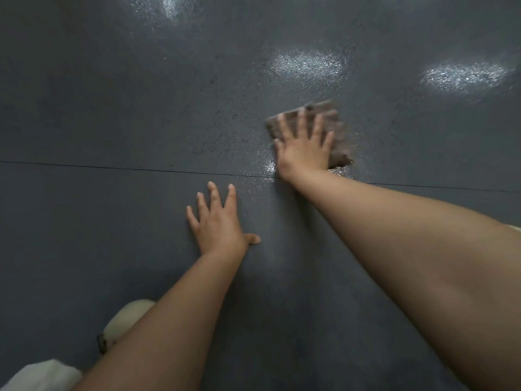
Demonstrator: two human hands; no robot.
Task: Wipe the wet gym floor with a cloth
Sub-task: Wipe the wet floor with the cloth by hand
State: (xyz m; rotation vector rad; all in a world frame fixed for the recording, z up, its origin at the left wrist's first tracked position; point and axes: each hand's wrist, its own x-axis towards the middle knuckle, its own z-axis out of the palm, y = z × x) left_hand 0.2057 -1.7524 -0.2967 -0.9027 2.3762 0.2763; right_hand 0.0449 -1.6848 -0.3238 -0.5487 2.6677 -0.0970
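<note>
Head view: one brown cloth (327,128), two hands. Right hand (306,148) flat on cloth, fingers (301,122) spread straight, blurred. Left hand (218,221) flat on bare floor (112,108), fingers splayed, holding nothing. Dark grey speckled gym floor, one seam (112,167) across; wet sheen beside cloth, open floor all around.

Pale, rounded knee (127,320) at seven o'clock, near the lower edge, partly hidden. Small dark mark on its near side, too blurred to identify. White fabric (42,375) at the lower-left corner, also seven o'clock, just below the knee. Sliver of pale cloth (514,227) at the right edge, four o'clock.
</note>
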